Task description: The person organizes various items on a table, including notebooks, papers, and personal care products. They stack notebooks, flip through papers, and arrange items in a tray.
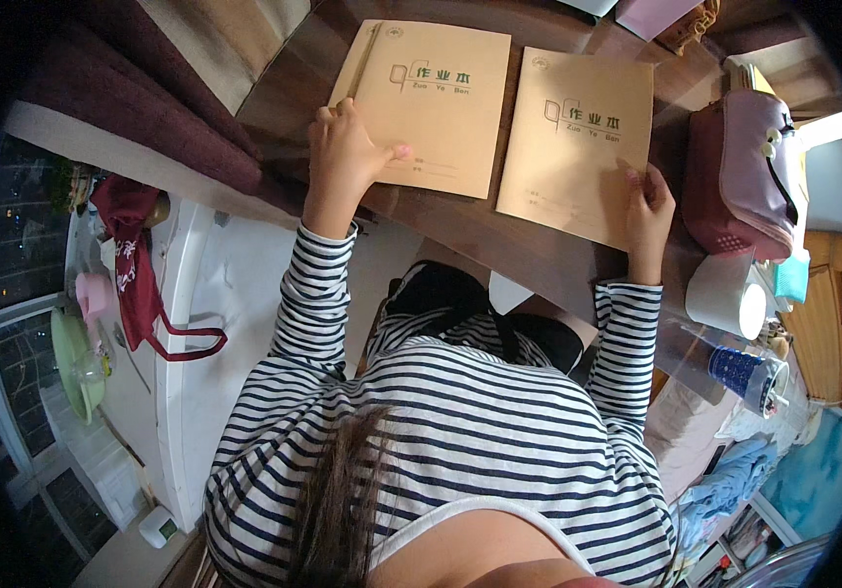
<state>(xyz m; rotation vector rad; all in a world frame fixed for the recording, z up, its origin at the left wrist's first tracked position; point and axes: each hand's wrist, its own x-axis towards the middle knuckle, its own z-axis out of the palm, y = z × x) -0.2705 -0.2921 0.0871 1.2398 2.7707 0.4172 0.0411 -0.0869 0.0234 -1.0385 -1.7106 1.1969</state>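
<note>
Two tan exercise books with green titles lie side by side on a dark, glossy table. My left hand is at the lower left of the left exercise book; its fingers curl at the left edge and the thumb rests on the cover. Another tan book peeks out from under that one at the left. At the right edge of the right exercise book, my right hand pinches the cover's lower side between thumb and fingers. A narrow gap separates the two front covers.
A pink and mauve pencil case stands at the right of the table. Nearer are a white paper roll and a dark blue cup. A brown curtain hangs at the left, with a red bag below it.
</note>
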